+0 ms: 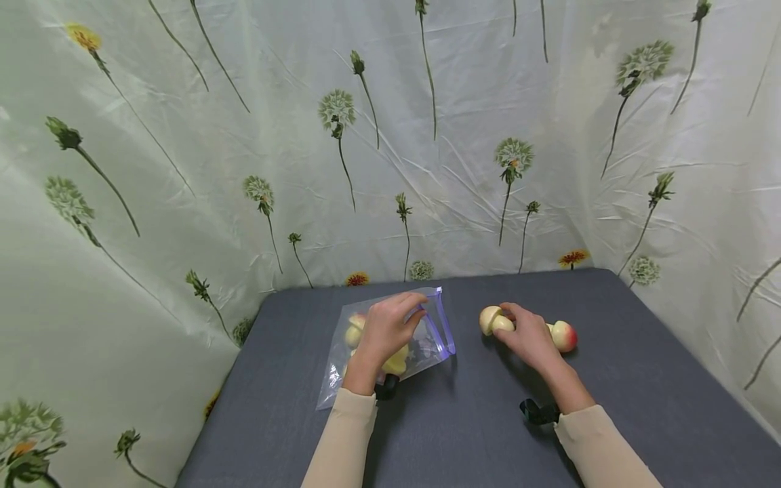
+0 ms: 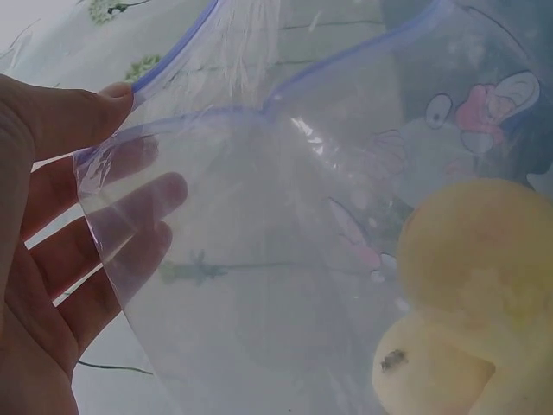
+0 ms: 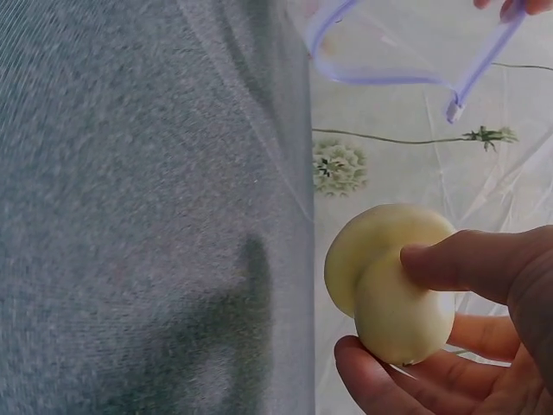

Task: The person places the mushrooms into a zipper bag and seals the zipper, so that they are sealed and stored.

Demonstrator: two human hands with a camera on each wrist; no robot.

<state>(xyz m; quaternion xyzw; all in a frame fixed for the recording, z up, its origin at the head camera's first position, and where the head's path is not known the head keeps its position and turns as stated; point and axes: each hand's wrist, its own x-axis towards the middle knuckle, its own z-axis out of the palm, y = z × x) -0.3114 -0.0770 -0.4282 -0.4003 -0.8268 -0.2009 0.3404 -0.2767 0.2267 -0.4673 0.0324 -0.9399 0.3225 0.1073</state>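
My left hand (image 1: 388, 325) pinches the open mouth of a clear zip bag (image 2: 233, 225) with a purple zip edge. Its thumb lies on the near side, and several fingers show through the plastic. Inside the bag sit several pale yellow, mushroom-shaped pieces (image 2: 471, 251), some partly hidden by the hand in the head view. To the right of the bag, my right hand (image 1: 531, 339) grips a cream toy mushroom (image 3: 402, 303), thumb on its stem and fingers behind. Another mushroom with a red cap (image 1: 564, 336) lies just beyond that hand, partly covered by it.
A dark grey table (image 1: 464, 434) lies under everything. Behind and to the sides hangs a pale curtain (image 1: 451, 190) printed with dandelions. Dark straps with small devices (image 1: 538, 412) sit at both wrists.
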